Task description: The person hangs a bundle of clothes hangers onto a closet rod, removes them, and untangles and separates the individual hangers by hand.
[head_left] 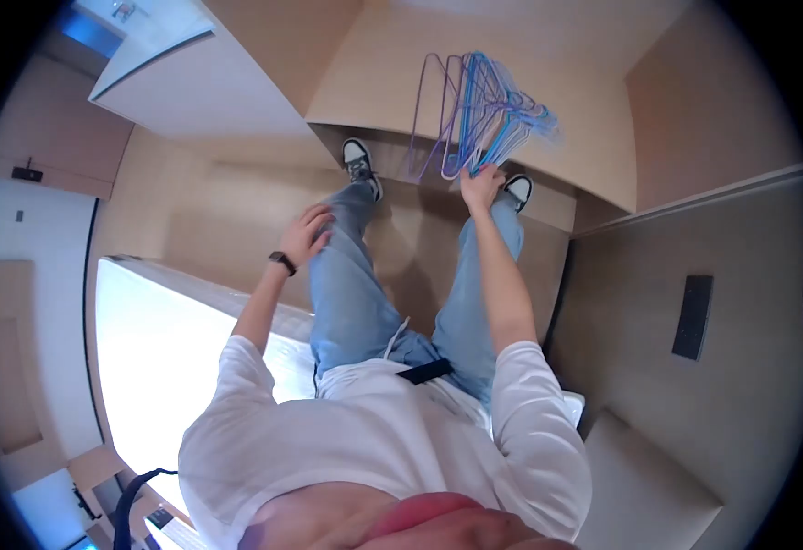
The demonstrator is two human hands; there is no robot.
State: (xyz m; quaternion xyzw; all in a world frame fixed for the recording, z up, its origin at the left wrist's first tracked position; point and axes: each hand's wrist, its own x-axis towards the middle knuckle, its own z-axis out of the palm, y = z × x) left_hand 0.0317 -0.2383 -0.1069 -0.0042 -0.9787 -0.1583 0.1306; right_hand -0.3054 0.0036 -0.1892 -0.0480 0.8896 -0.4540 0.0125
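Possible to pass above the wooden shelf (594,137), left and right of the hangers (480,103), or downward between the legs (351,289) to the floor (411,238). Blocked at far middle by these hangers, gathered at the right hand (482,187); limited at far left by the white panel (227,87), at far right by the wooden side wall (713,101).

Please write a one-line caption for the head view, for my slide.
Right hand holding thin blue and purple clothes hangers, left hand at the left knee of light-blue jeans.

Glare is whitening the bed (159,339) at left; wide-angle distortion is bowing outer edges; soft shadow is darkening the floor (411,243).
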